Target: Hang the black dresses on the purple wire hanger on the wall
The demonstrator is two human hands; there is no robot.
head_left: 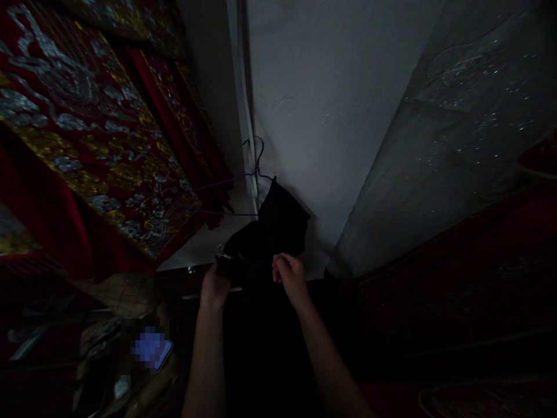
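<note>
In dim light a black fabric item (285, 217), perhaps a bag, hangs at the wall's corner from a thin purple cord (261, 154). My left hand (214, 285) is closed around a dark part at its lower left, beside a small shiny metal piece (224, 254). Just below the black fabric, my right hand (290, 274) is pinched closed, thumb against fingers. Whatever sits in that pinch is too small and dark to make out. Darkness hides most of the space between the two hands.
Red cloth with gold and silver embroidery (100, 128) hangs on the left. A pale strip (243, 87) runs down the wall (331, 75). Shiny clear sheeting (456, 116) covers the right. At lower left, a lit phone (152, 348) is near what looks like another person's arm.
</note>
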